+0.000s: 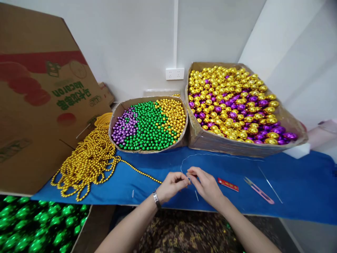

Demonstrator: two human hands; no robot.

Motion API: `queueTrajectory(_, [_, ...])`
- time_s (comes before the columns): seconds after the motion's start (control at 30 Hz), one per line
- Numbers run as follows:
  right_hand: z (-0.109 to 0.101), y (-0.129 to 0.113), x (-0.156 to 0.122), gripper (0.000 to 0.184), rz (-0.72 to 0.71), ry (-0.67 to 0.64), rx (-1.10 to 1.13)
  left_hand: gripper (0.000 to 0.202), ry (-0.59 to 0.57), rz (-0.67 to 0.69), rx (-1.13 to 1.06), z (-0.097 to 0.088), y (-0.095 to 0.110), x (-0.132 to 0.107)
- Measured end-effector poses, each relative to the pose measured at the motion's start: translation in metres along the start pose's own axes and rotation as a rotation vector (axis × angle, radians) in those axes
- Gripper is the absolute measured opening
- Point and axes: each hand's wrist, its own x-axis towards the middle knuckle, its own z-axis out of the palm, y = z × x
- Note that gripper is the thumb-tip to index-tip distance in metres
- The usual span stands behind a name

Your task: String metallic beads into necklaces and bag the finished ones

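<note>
My left hand [172,184] is closed, thumb and fingertips pinched together. A strand of small gold beads [139,171] runs from a heap at the left into this hand. Close against it, my right hand [204,182] is pinched too, fingertips almost touching the left ones. A thin white thread [189,155] curves over the blue cloth [163,160] down to the fingertips. What exactly lies between the fingertips is too small to make out. A short thin white stick [197,195] lies just below the hands.
Behind stand a box of small purple, green and gold beads [113,135] and a box of larger gold and purple beads [193,131]. Piled gold strands [89,158] adjoin a cardboard box [39,140]. A red packet [228,184], pink-handled snips [259,190] and long needle [270,185] lie right.
</note>
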Motion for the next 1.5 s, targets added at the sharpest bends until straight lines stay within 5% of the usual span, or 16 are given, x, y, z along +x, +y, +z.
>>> queueTrajectory(0.27, [-0.002, -0.007, -0.015, 0.019, -0.053, 0.068, -0.197, 0.030, 0.151, 0.138, 0.167, 0.004, -0.001, 0.001])
queueTrajectory(0.53, [0.007, -0.007, -0.015, 0.021, 0.082, 0.092, -0.082, 0.026, 0.154, 0.379, 0.583, 0.006, 0.006, -0.005])
queueTrajectory(0.67, [0.014, -0.009, -0.016, 0.022, 0.204, 0.166, 0.094, 0.025, 0.195, 0.411, 0.623, 0.008, 0.006, -0.004])
queueTrajectory(0.9, [0.009, -0.013, -0.001, 0.025, 0.429, 0.267, 0.667, 0.029, 0.204, 0.206, 0.445, 0.003, 0.001, 0.003])
queueTrajectory(1.03, [0.003, -0.021, 0.007, 0.020, 0.505, 0.323, 0.928, 0.027, 0.171, 0.291, 0.549, -0.003, 0.008, 0.004])
queueTrajectory(1.2, [-0.008, -0.033, 0.012, 0.018, 0.538, 0.356, 1.105, 0.029, 0.152, 0.396, 0.811, -0.032, 0.008, -0.004])
queueTrajectory(1.27, [-0.009, -0.034, 0.013, 0.015, 0.472, 0.383, 1.047, 0.035, 0.151, 0.355, 0.888, -0.043, 0.000, -0.007])
queueTrajectory(1.37, [-0.001, -0.029, 0.014, 0.018, 0.244, 0.401, 0.610, 0.026, 0.149, 0.285, 0.916, -0.050, -0.008, -0.010])
queueTrajectory(1.5, [0.021, -0.017, 0.014, 0.017, 0.039, 0.245, 0.244, 0.026, 0.065, 0.265, 0.810, -0.042, 0.001, -0.014])
